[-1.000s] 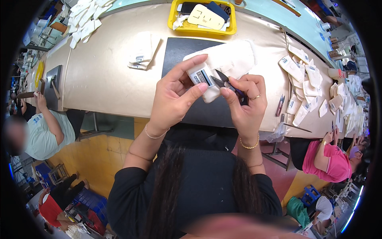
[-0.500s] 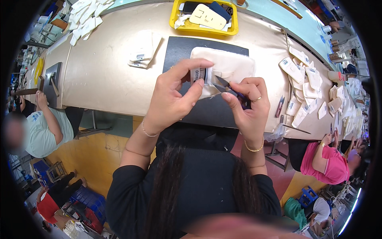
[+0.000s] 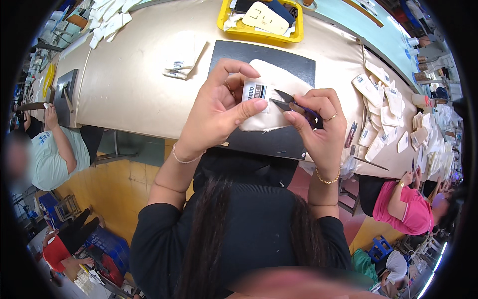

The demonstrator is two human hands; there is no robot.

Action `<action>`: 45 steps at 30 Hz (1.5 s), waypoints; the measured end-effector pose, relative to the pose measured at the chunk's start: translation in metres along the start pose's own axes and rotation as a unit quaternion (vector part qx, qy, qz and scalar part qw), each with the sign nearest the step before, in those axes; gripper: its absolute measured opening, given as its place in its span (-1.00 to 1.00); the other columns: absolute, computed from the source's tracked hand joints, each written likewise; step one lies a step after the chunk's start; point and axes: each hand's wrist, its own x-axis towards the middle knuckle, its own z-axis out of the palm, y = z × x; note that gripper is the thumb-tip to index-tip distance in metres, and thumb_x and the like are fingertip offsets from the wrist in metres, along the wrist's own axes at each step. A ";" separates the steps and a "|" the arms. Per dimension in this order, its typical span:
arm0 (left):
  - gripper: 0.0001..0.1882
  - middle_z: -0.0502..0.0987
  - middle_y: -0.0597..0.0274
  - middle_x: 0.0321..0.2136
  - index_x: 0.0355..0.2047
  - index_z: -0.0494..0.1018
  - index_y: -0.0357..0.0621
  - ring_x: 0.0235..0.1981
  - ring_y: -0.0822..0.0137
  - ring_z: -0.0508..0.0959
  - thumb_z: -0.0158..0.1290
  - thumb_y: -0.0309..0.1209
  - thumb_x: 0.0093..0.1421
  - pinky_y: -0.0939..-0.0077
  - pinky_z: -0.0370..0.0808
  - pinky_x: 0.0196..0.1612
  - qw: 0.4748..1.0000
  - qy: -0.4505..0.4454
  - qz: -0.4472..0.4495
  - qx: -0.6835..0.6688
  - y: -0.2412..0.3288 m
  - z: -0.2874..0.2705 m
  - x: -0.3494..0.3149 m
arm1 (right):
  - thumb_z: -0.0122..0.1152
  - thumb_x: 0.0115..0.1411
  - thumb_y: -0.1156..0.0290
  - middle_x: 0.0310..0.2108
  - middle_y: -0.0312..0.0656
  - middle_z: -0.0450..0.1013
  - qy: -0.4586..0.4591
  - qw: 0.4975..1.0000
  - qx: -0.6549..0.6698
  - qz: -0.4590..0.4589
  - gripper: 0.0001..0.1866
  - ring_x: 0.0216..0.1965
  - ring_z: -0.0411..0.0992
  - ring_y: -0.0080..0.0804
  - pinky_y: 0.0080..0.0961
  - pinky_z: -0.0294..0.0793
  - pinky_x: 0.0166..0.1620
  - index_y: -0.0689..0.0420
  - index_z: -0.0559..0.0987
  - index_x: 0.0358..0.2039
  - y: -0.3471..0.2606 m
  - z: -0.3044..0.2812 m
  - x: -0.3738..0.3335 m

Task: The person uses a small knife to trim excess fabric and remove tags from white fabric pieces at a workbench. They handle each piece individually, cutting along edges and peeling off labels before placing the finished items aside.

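Observation:
My left hand (image 3: 211,112) pinches the edge of a cream fabric piece (image 3: 276,74), its thumb on the front and fingers behind. A printed label (image 3: 253,91) sits on the fabric beside my thumb. In my right hand (image 3: 321,122) is a pair of dark thread snips (image 3: 311,114), its blades apart and pointing left over the cloth close to the label. Loose threads hang at the fabric's lower edge. Under both hands lies a black board (image 3: 234,52) on the table, partly covered by the cloth and my hands.
A yellow tray (image 3: 301,30) with pattern pieces stands at the back. Small fabric stacks (image 3: 185,56) lie left, and a loose heap of labelled pieces (image 3: 391,114) right. Another pair of snips (image 3: 351,133) rests near my right hand. Co-workers (image 3: 406,204) sit along both sides.
The fabric has turned slightly, with its label more exposed to view. My right hand and the snips have shifted a little rightward, and the blades stand out more plainly.

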 end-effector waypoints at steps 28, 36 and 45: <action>-0.56 0.53 0.05 -0.24 -0.08 0.31 -0.32 -0.29 0.46 0.56 0.21 -0.59 0.04 0.70 0.53 -0.23 0.992 -0.022 -0.089 -0.091 0.009 0.000 0.008 | 0.42 -0.11 0.54 -0.40 -0.21 0.43 -0.023 1.000 0.013 -0.014 -0.78 -0.42 0.45 -0.45 -0.56 0.46 -0.38 0.21 0.58 -0.41 -0.010 -0.008 -0.002; -0.56 0.53 0.09 -0.27 -0.07 0.32 -0.31 -0.31 0.48 0.56 0.22 -0.59 0.04 0.72 0.51 -0.26 0.990 -0.015 -0.095 -0.106 0.007 0.002 0.009 | 0.42 -0.10 0.54 -0.43 -0.23 0.42 0.000 1.000 0.015 -0.022 -0.81 -0.45 0.41 -0.49 -0.61 0.40 -0.41 0.20 0.59 -0.43 0.000 -0.007 -0.003; -0.59 0.52 0.26 -0.38 -0.07 0.38 -0.20 -0.38 0.55 0.49 0.23 -0.52 0.07 0.76 0.41 -0.36 1.000 0.028 -0.009 0.005 0.007 0.006 0.003 | 0.44 -0.12 0.55 -0.41 -0.22 0.42 0.100 0.994 -0.007 -0.042 -0.79 -0.44 0.40 -0.49 -0.62 0.40 -0.39 0.19 0.59 -0.43 -0.002 -0.002 -0.013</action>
